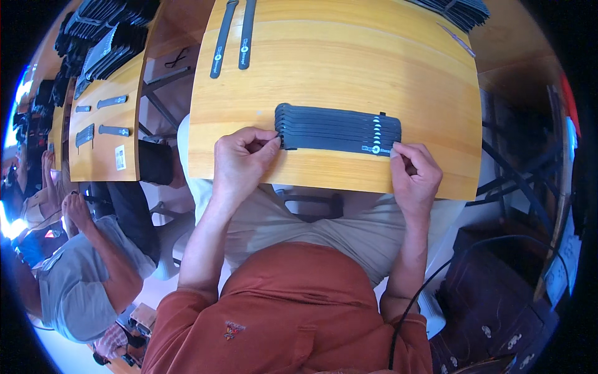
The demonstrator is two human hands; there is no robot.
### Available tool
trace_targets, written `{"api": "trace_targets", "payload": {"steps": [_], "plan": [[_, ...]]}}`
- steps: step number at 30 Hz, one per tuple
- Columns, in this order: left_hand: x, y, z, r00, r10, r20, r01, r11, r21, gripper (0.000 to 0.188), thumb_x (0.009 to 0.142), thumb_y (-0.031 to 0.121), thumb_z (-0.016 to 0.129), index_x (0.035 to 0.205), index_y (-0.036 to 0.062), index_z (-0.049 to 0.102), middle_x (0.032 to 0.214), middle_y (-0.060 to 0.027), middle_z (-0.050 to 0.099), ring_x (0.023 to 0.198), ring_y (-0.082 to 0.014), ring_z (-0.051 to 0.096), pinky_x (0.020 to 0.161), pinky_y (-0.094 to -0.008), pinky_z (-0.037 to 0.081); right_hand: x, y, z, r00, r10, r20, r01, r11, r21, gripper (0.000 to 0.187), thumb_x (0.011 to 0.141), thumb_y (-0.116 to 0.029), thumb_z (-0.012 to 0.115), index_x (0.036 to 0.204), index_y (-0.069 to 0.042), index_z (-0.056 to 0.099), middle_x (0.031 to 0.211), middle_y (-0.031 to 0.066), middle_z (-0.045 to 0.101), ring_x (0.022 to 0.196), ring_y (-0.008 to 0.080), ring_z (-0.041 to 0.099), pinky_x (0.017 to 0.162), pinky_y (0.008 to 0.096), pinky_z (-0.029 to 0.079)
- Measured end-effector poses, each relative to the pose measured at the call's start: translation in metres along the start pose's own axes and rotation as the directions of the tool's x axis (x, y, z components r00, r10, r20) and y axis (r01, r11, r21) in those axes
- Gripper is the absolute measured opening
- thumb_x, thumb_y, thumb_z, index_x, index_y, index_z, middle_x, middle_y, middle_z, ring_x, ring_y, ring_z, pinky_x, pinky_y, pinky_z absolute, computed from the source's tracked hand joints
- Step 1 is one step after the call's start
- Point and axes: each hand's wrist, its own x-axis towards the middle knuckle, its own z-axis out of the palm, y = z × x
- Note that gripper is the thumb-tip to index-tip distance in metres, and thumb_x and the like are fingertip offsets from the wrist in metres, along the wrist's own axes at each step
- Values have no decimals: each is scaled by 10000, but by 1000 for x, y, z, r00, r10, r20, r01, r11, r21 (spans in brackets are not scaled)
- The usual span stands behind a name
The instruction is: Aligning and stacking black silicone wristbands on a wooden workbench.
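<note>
A row of several flat black straps (330, 126) lies overlapped like shingles on the wooden table in front of me. Their ends are rounded, and pale printed marks line up near the right side. At the left end of the strap nearest me, my left hand (244, 159) is closed in a pinch. My right hand (416, 177) pinches the opposite end of that same strap, beside its white print. The fingertips partly cover both ends of it. Two more black straps (245, 37) lie apart, lengthwise, toward the table's far left.
A stack of black straps (458, 12) and a thin pen-like item (458, 40) lie at the far right of my table (349, 75). A neighbouring table (112, 149) on the left bears straps and piles. A co-worker (93, 274) sits there. A black cable (430, 280) hangs at right.
</note>
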Motion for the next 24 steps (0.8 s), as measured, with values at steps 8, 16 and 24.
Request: {"api": "trace_targets", "payload": {"steps": [8,16,24], "plan": [[0,1,0,1000,2,3,-2,1000,16,113,912,36,755,976,-57,761,702,-8,685,604,-37,565,546,-210,453,1,-2,-1,1000,15,5,-15,1000,-17,104,858,53,710,956,34,736,829,109,692,649,150,640,597,275,503],[1,-2,1,1000,7,8,-7,1000,-13,109,917,44,752,959,-56,759,690,0,673,591,-30,544,534,-209,433,3,-5,-2,997,75,14,-74,997,-16,105,860,18,711,958,35,748,829,124,705,665,181,667,629,294,527],[1,-2,-1,999,23,28,-24,999,30,94,940,50,748,966,-40,751,722,-8,686,572,-29,562,506,-191,431,6,-8,-4,995,91,35,-90,995,-35,103,864,5,705,951,34,750,821,134,708,672,193,677,637,307,529]]}}
